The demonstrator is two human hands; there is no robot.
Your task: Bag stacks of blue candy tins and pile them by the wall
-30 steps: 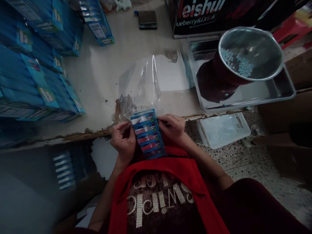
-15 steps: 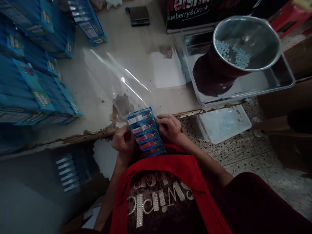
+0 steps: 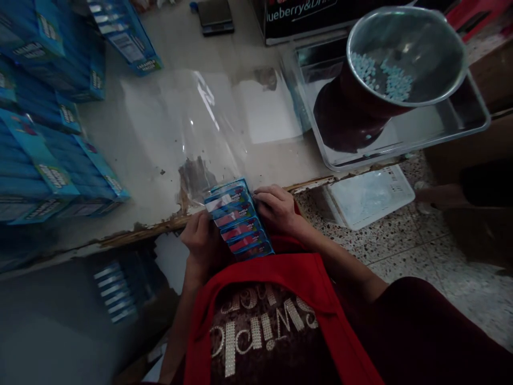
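Observation:
A row of blue candy boxes (image 3: 241,227) leans between my body and the table's front edge. Clear plastic film (image 3: 208,117), apparently a bag, runs from around the boxes out over the tabletop. On the left side of the boxes, my left hand (image 3: 195,233) is closed, its fingertips pinching the film's edge. My right hand (image 3: 277,207) is closed too, pinching at the upper right side of the boxes, where the film also seems to be. The lower end of the row is hidden behind my red apron (image 3: 260,270).
Stacked blue candy packs (image 3: 32,166) fill the table's left side, with one more pack (image 3: 130,43) behind. A small scale (image 3: 215,16) lies at the back. On the right, a metal bowl (image 3: 425,53) with pale blue pellets stands over a metal tray (image 3: 433,141). The table edge (image 3: 132,232) is chipped.
The view has shifted slightly. The plastic film over the table has puffed and changed shape. My left hand has moved a little outward, away from the boxes; my right hand stays beside them.

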